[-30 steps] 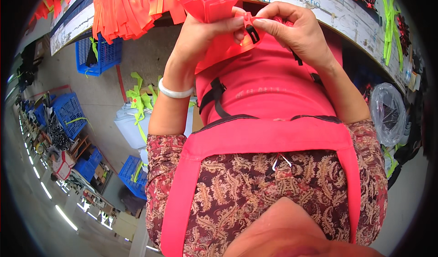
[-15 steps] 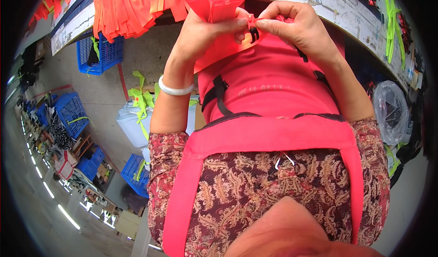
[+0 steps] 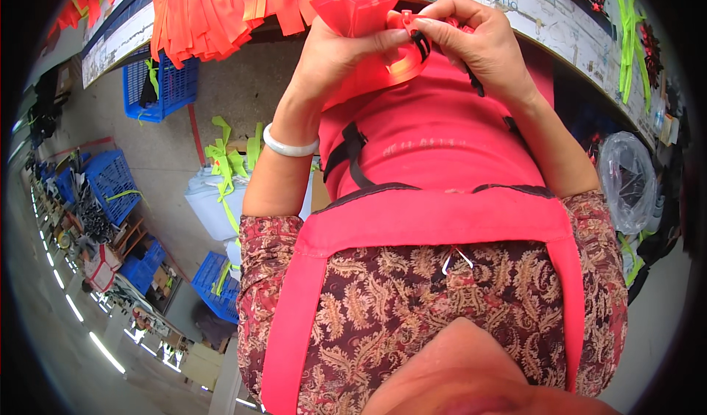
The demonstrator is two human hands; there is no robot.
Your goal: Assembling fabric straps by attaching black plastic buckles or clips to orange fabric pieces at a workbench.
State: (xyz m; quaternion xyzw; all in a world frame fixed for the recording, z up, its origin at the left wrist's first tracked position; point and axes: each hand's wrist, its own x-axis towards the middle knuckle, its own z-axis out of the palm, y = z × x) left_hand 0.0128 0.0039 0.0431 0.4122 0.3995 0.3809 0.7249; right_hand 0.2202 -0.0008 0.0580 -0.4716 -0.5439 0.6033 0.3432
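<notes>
My left hand, a white bangle on its wrist, is closed around a folded bundle of orange-red fabric strips. The lower end of the strips curls below the fingers, above the red apron. My right hand pinches a small orange-red piece with a black loop, which looks like a zipper slider with its pull. Both hands meet at that piece, against the strips. More red and black bits show inside my right palm, with a black end hanging below it; their kind is partly hidden.
Ahead is a worktable with a worn, printed top. A pile of orange strips hangs over its edge at left. Neon-yellow strips lie at right. Blue crates and a pale wrapped bundle stand on the floor at left.
Both hands have shifted slightly, the left one to the right with the strips. The black loop has tilted and moved a little right and up. The lower end of the strips has curled more.
</notes>
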